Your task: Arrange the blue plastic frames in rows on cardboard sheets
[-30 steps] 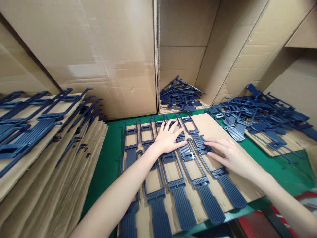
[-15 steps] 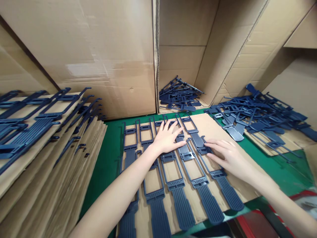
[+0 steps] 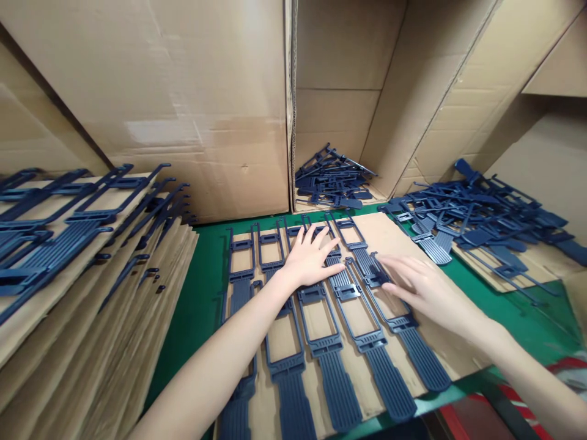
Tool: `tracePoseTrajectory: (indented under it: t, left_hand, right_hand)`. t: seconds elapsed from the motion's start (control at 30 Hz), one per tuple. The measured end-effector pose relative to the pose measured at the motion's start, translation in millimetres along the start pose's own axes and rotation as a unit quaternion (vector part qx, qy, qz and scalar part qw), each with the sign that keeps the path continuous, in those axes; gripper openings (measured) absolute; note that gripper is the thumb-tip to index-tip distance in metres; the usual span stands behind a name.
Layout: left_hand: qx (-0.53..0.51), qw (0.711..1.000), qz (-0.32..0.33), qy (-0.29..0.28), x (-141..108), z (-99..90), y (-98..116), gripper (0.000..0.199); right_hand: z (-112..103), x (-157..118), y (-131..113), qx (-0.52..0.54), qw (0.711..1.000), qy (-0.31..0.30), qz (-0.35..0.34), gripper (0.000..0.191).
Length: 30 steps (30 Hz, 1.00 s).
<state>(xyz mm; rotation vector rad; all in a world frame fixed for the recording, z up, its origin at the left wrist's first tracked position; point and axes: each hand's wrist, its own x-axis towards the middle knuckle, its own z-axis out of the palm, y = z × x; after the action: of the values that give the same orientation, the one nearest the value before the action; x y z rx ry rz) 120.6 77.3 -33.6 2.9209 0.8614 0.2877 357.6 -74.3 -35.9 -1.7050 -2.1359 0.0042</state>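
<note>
Several dark blue plastic strap parts lie in interlocking rows on a cardboard sheet on the green table. My left hand rests flat, fingers spread, on the middle parts of the row. My right hand lies palm down on the rightmost part, its fingertips touching that part's far end near the neighbouring piece. Neither hand grips anything.
A tall slanted stack of cardboard sheets with blue parts fills the left. A loose heap of blue parts lies at the right, another heap in an open carton behind. Cardboard boxes wall the back. A red object sits below the table edge.
My right hand has edged slightly left and up along the rightmost part. My left hand stays in place.
</note>
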Motion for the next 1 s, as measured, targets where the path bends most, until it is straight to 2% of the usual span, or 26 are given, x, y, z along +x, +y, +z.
tracePoseTrajectory:
  t: [0.1, 0.2, 0.27, 0.37, 0.47, 0.57, 0.63, 1.0]
  left_hand:
    - [-0.008, 1.000, 0.002, 0.002, -0.6, -1.2, 0.3, 0.071]
    - [-0.012, 1.000, 0.000, -0.003, -0.9, -2.5, 0.6, 0.071]
    - [-0.012, 1.000, 0.000, -0.004, -1.3, -2.9, 0.6, 0.071]
    - [-0.014, 1.000, 0.001, -0.001, -2.4, -2.9, 1.0, 0.071]
    - [-0.014, 1.000, -0.002, 0.001, -4.4, -3.6, 2.3, 0.071]
    - [-0.011, 1.000, -0.007, 0.000, -6.1, -4.3, 3.9, 0.071]
    - [-0.010, 1.000, -0.009, 0.001, -6.6, -3.9, 4.4, 0.071]
    - [-0.002, 1.000, -0.020, 0.000, -7.8, -5.8, 5.4, 0.072]
  right_hand:
    - [-14.4, 14.6, 1.5, -0.007, 0.999, 0.046, -0.010, 0.047]
    - [-25.7, 44.8, 8.7, -0.015, 0.996, 0.073, -0.053, 0.036]
    - [-24.9, 71.3, 16.0, -0.011, 0.995, 0.063, -0.081, 0.031]
    - [-5.3, 109.4, 26.2, 0.010, 0.997, 0.017, -0.077, 0.029]
    - [26.9, 132.5, 30.6, 0.030, 0.998, 0.032, -0.052, 0.025]
    - [50.9, 137.4, 29.6, 0.041, 0.995, 0.073, -0.048, 0.022]
    - [57.2, 134.8, 28.9, 0.045, 0.994, 0.088, -0.052, 0.022]
    - [58.9, 124.6, 27.7, 0.128, 0.982, 0.118, -0.072, 0.016]
